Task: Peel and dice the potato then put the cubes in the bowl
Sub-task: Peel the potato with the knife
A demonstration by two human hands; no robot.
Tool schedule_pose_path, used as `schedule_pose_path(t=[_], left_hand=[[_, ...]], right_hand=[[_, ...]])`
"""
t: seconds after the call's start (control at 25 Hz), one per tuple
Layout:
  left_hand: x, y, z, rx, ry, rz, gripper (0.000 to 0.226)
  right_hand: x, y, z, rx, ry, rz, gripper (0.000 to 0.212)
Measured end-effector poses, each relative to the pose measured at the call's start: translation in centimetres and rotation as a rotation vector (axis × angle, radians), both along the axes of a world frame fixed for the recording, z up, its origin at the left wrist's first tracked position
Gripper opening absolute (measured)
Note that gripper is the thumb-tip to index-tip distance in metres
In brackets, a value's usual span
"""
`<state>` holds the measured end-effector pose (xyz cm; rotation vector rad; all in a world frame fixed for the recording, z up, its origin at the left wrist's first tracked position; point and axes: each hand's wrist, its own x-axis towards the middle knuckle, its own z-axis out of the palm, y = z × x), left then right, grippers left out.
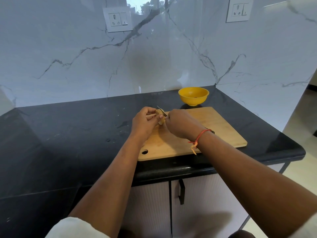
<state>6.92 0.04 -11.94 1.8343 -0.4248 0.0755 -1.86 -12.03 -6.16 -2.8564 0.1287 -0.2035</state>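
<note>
Potato [161, 118] over wooden board [216, 127] on black counter [68, 134], marble walls [85, 57].

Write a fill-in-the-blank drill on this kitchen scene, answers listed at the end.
The left hand holds the potato at the far end of the ____ cutting board.
The right hand sets the knife blade against the ____.
The bowl behind the board is ____ in colour.
An orange thread is tied round the ____ wrist.
Missing words: wooden; potato; yellow; right.
</note>
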Motion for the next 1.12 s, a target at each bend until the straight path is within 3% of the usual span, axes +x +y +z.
schedule_pose_path(t=[0.56,0.76,1.12], left_hand=[[-0.6,-0.2,0.4,0.066,-0.023,0.042,0.027],[-0.6,-0.3,0.6,0.094,-0.046,0.019,0.043],[-0.2,-0.2,0.2,0.107,-0.034,0.033,0.035]], right_hand=[[0.5,0.2,0.4,0.047,0.001,-0.031,0.034],[-0.6,0.0,0.7,0.113,0.016,-0.046,0.033],[0.4,-0.3,-0.2,-0.012,0.085,-0.056,0.028]])
